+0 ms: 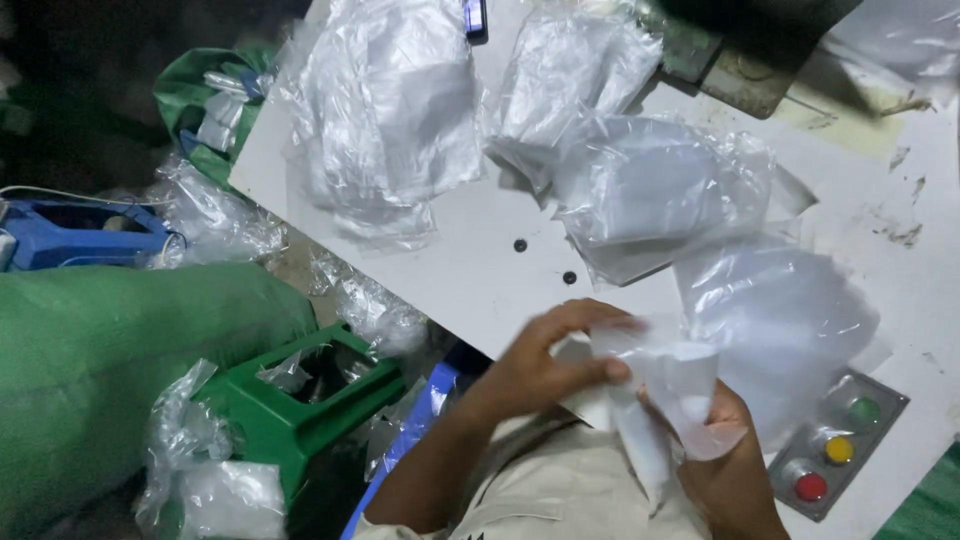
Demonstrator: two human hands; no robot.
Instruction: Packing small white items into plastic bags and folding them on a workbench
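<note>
At the counter (480, 290) edge, left hand (545, 365) and right hand (725, 465) each clench the white fabric piece (650, 400), steadying it for the clear bag (780, 320).

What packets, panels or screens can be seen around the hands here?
Clear plastic packets: heaped on the white table, crumpled, whitish contents.
White piece in plastic: held by left hand and right hand.
Button panel: table's right edge, grey, with green, yellow and red buttons.

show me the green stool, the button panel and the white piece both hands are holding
green stool (300, 405), head view, top rim
button panel (838, 450), head view, yellow middle button
white piece (665, 385), head view, its middle, between the hands
</note>
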